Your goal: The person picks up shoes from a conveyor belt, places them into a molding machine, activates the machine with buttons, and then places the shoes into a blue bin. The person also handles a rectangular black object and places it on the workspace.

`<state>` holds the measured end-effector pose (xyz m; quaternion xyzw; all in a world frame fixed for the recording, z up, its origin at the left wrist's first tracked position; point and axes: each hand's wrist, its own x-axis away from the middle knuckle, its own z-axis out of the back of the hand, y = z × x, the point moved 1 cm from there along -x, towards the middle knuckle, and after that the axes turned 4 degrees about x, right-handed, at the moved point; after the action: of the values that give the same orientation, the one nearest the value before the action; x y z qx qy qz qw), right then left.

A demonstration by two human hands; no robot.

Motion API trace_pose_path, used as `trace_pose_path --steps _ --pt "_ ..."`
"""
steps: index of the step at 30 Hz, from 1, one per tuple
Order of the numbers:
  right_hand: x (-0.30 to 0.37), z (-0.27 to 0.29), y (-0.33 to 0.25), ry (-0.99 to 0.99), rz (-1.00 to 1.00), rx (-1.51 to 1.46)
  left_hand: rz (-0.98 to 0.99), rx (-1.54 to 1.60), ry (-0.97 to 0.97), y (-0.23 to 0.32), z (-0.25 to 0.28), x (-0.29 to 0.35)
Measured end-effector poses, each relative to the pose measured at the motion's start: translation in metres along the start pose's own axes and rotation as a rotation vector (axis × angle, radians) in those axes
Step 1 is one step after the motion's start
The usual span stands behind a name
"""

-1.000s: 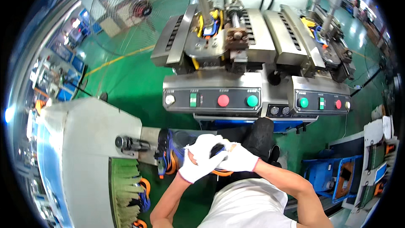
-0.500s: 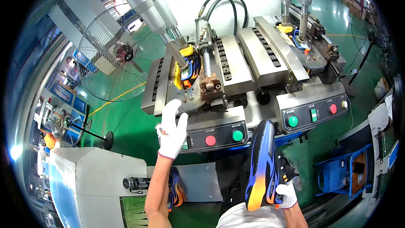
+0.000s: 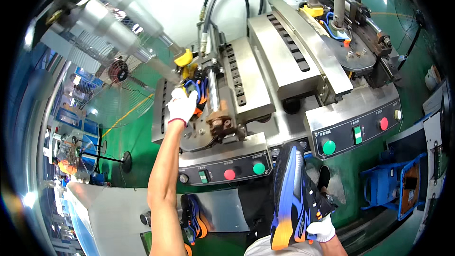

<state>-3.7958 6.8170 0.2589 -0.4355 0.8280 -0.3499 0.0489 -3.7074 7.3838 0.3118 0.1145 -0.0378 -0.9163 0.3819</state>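
Note:
My left hand, in a white glove, reaches into the left station of a metal press. Its thumb and fingers are apart, right beside a black, blue and orange shoe seated there under the cylinders; whether they touch it I cannot tell. My right hand, gloved as well, is closed on the heel end of another shoe. That shoe is black and blue with an orange heel, held over my lap with its toe pointing at the machine. At the lower left, beside my left forearm, lies a similar shoe.
Two control panels with red and green buttons run along the press front. The right station holds blue and orange parts under its cylinders. A caged fan stands at the left, a blue stool at the right.
My left hand has moved forward from above the left control panel to the shoe in the left station. My right hand still holds its shoe. The view has shifted a little.

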Motion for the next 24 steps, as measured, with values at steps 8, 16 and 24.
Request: trace_pose_path --steps 8,16,24 --pt "0.002 0.009 -0.008 0.170 -0.130 0.093 0.022 -0.095 -0.025 0.021 -0.033 -0.078" --pt "0.008 0.008 0.009 0.382 -0.223 0.116 -0.066 0.230 0.086 -0.012 0.083 -0.037" --pt "-0.072 -0.082 -0.009 0.373 0.028 0.376 0.100 0.673 0.380 -0.078 0.144 0.246"
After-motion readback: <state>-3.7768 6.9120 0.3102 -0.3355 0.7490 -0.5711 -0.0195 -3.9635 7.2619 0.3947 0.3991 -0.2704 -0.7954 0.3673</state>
